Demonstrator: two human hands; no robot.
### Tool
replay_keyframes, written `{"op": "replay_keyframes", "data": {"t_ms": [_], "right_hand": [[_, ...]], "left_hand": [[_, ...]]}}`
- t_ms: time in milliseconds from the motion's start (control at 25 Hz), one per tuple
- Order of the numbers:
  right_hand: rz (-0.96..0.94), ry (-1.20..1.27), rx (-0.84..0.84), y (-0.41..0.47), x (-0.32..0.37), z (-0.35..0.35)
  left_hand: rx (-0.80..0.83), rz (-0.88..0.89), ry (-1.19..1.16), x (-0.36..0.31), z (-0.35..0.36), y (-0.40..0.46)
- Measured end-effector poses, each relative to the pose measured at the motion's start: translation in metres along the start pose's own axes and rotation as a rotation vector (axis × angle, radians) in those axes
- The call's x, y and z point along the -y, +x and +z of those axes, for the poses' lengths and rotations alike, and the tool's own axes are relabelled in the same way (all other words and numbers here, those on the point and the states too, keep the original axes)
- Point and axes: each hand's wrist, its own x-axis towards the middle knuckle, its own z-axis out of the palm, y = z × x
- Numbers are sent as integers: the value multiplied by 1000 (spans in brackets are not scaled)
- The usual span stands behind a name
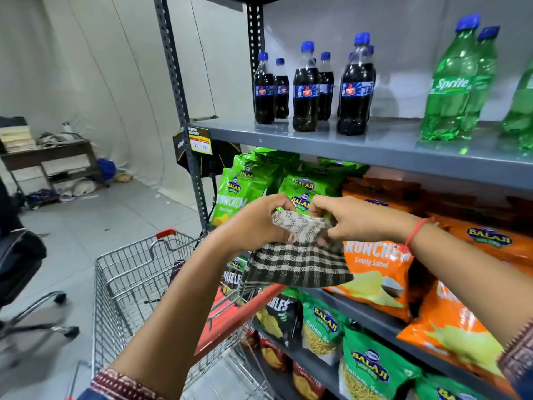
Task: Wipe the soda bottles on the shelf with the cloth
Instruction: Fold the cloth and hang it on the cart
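1. Holding the checked cloth [297,255] in front of me, I pinch its top edge with both hands, below the bottle shelf.
2. My left hand [256,226] has fingers curled shut on the cloth's left corner, thumb pressed on the fabric.
3. My right hand [354,220] clamps the right corner; a red thread [415,232] circles that wrist.
4. Dark cola bottles [305,88] with blue caps stand upright on the grey shelf [346,142] above, well apart from the cloth.
5. Green Sprite bottles [452,88] stand further right on that shelf.
6. Snack bags [380,272] fill the lower shelves behind the cloth.
7. A wire shopping cart [138,272] stands beside the rack, lower left.
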Motion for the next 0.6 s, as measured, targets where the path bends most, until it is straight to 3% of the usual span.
{"op": "replay_keyframes", "data": {"t_ms": [160, 400, 600], "right_hand": [[21, -75, 81, 6, -1, 15], [40, 30, -62, 8, 0, 8], [75, -1, 62, 12, 2, 13]], "left_hand": [[-33, 14, 45, 8, -3, -9], [-31, -65, 24, 17, -9, -17], [-30, -83, 60, 16, -7, -24]]}}
